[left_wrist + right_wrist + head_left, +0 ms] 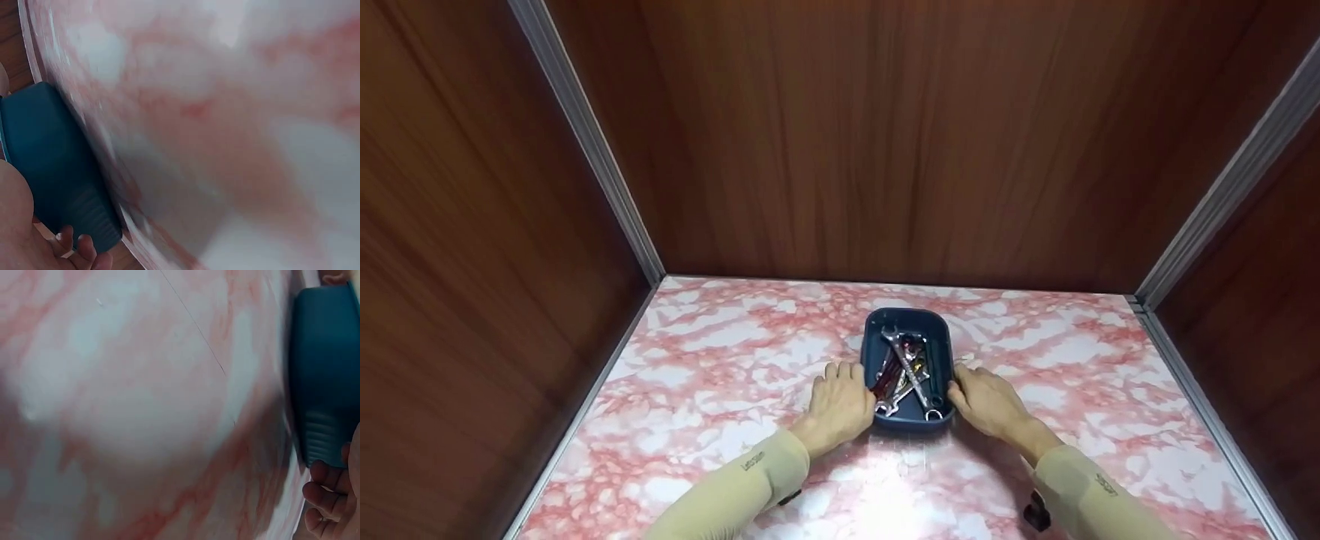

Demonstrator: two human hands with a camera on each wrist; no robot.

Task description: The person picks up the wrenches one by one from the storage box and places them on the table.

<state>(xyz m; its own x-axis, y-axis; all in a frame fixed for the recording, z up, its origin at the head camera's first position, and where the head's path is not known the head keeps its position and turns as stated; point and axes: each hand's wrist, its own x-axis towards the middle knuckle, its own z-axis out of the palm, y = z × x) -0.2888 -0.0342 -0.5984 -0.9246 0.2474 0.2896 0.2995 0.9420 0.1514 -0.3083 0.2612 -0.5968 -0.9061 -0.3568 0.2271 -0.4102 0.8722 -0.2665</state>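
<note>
A dark blue plastic bin (pixel 909 426) stands on the table between both hands, its teal outer wall (pixel 50 152) showing in the left wrist view. My left hand (pixel 842 400) grips the bin's left side near the front, and my right hand (pixel 988 401) holds the opposite side. Curled fingers (pixel 329 500) show beside the ribbed part of the wall in the right wrist view. Inside the bin, a silver combination wrench (pixel 911 373) lies diagonally across other tools. Red-handled tools (pixel 887 379) lie at the left; the pile hides their kind.
The table (pixel 720 352) has a glossy red-and-white marbled top. Brown wood-grain panels (pixel 840 150) rise at the back and both sides, with metal strips (pixel 592 142) along the corners. A bright reflection lies on the tabletop in front of the bin.
</note>
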